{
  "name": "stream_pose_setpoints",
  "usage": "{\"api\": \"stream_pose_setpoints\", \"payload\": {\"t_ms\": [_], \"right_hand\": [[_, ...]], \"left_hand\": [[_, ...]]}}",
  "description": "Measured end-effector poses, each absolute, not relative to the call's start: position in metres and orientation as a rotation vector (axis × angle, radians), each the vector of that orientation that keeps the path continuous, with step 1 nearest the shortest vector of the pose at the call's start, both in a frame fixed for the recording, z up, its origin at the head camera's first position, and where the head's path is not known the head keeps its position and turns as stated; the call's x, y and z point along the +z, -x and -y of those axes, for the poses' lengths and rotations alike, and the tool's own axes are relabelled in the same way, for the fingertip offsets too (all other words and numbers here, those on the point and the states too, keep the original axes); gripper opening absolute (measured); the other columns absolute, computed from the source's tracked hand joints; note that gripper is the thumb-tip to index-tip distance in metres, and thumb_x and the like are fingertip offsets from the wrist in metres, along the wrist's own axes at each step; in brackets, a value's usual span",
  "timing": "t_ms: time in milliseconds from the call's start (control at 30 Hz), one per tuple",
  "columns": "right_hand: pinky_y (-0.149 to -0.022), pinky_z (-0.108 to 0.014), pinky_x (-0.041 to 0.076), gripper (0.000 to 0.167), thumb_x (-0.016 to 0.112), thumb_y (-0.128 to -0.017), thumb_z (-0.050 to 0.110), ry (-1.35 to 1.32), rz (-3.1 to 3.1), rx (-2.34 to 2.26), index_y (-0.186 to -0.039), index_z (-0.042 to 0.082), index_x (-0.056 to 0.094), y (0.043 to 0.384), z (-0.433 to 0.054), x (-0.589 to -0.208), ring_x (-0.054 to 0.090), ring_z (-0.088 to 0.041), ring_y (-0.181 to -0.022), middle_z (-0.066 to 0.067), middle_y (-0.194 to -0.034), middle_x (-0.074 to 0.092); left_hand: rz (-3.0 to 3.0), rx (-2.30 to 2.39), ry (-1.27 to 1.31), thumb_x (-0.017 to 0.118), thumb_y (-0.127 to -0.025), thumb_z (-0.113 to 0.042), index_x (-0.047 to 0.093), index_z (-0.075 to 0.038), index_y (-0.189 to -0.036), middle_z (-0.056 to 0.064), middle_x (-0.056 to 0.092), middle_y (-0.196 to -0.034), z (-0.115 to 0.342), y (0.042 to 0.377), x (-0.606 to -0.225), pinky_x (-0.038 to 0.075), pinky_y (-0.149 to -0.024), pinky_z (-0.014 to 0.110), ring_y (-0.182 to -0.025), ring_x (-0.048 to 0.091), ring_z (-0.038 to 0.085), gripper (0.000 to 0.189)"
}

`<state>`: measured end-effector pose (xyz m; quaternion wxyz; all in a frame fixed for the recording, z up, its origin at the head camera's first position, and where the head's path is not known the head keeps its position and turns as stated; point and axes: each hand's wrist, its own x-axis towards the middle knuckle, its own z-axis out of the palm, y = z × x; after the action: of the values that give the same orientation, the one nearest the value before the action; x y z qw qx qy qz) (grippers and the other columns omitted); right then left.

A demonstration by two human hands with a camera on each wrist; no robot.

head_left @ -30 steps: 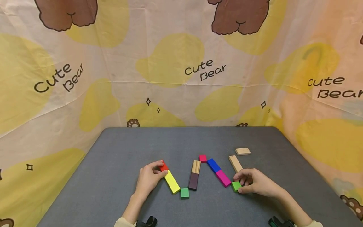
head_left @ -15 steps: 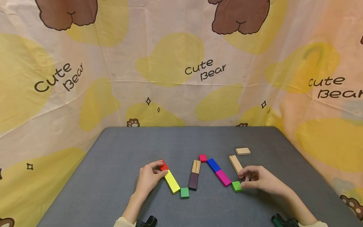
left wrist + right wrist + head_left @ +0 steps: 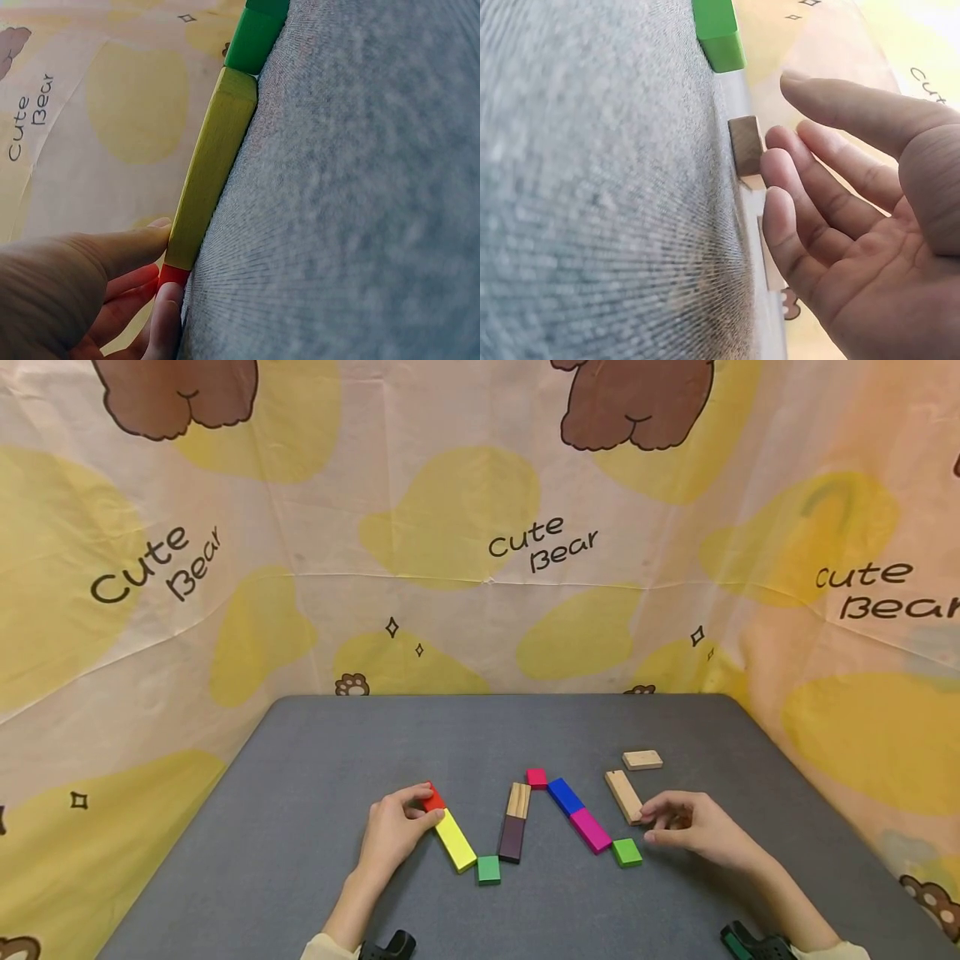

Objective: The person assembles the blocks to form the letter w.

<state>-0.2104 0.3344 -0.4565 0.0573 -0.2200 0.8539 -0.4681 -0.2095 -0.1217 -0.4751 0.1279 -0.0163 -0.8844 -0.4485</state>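
Note:
My left hand (image 3: 395, 828) pinches the red block (image 3: 432, 798) at the far end of a slanted row. Its thumb lies where that block meets the yellow block (image 3: 212, 169). A green block (image 3: 488, 870) stands at the yellow one's near end. My right hand (image 3: 699, 828) is beside the near end of a plain wooden block (image 3: 623, 797), thumb and fingers apart with nothing between them. Whether its fingertips touch that wood, I cannot tell. A light green block (image 3: 627, 852) lies just left of this hand, against the end of a magenta block (image 3: 591, 832).
Between the hands lie a dark purple block (image 3: 512, 840), a striped wooden block (image 3: 519, 801), a pink-red block (image 3: 536, 778) and a blue block (image 3: 566, 796). Another plain wooden block (image 3: 642, 761) lies farther back on the grey table (image 3: 247, 860). A printed cloth (image 3: 450, 527) hangs behind.
My right hand has let go of the light green block and moved away from it, back and to the right, beside the plain wooden block. The left hand has stayed in place.

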Motion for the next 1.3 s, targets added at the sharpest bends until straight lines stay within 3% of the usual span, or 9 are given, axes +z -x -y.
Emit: {"api": "stream_pose_setpoints", "payload": {"t_ms": [467,833,1000,1167,1300], "right_hand": [[-0.068,-0.029,0.052,0.031,0.08,-0.084,0.012,0.647,-2.613,-1.481,-0.109,0.0,0.067,0.21,-0.336,-0.461,0.064,-0.021,-0.079,-0.012,-0.1,0.068],[-0.063,-0.029,0.05,0.038,0.083,-0.08,0.01,0.682,-2.677,-1.473,-0.111,-0.003,0.066,0.226,-0.345,-0.457,0.064,-0.021,-0.076,-0.016,-0.101,0.067],[-0.062,-0.031,0.051,0.051,0.085,-0.077,0.009,0.701,-2.615,-1.49,-0.122,-0.002,0.061,0.241,-0.354,-0.453,0.063,-0.025,-0.084,-0.021,-0.116,0.063],[-0.066,-0.036,0.055,0.072,0.083,-0.076,0.001,0.801,-2.405,-1.496,-0.139,-0.002,0.048,0.261,-0.355,-0.448,0.058,-0.035,-0.096,-0.026,-0.138,0.046],[-0.071,-0.037,0.055,0.084,0.083,-0.076,0.0,0.88,-2.338,-1.427,-0.146,-0.005,0.037,0.27,-0.351,-0.448,0.056,-0.04,-0.099,-0.029,-0.145,0.037]], "left_hand": [[2.575,-1.327,0.028,0.084,-0.078,-0.014,0.073,-0.002,-0.114,0.004,0.069,-0.118,0.123,0.206,-0.474,0.048,-0.059,0.026,-0.071,0.065,0.008,0.039],[2.574,-1.307,0.03,0.084,-0.079,-0.017,0.074,-0.004,-0.114,0.002,0.069,-0.118,0.123,0.208,-0.476,0.049,-0.061,0.026,-0.073,0.066,0.008,0.039],[2.579,-1.295,0.027,0.084,-0.079,-0.017,0.074,-0.004,-0.114,0.002,0.069,-0.119,0.124,0.209,-0.476,0.049,-0.06,0.026,-0.072,0.066,0.007,0.039],[2.579,-1.298,0.038,0.084,-0.079,-0.016,0.073,-0.003,-0.114,0.003,0.069,-0.119,0.123,0.209,-0.475,0.05,-0.061,0.026,-0.072,0.065,0.007,0.039],[2.578,-1.302,0.039,0.084,-0.079,-0.016,0.073,-0.003,-0.114,0.003,0.069,-0.118,0.122,0.209,-0.475,0.05,-0.063,0.026,-0.073,0.065,0.008,0.039]]}}
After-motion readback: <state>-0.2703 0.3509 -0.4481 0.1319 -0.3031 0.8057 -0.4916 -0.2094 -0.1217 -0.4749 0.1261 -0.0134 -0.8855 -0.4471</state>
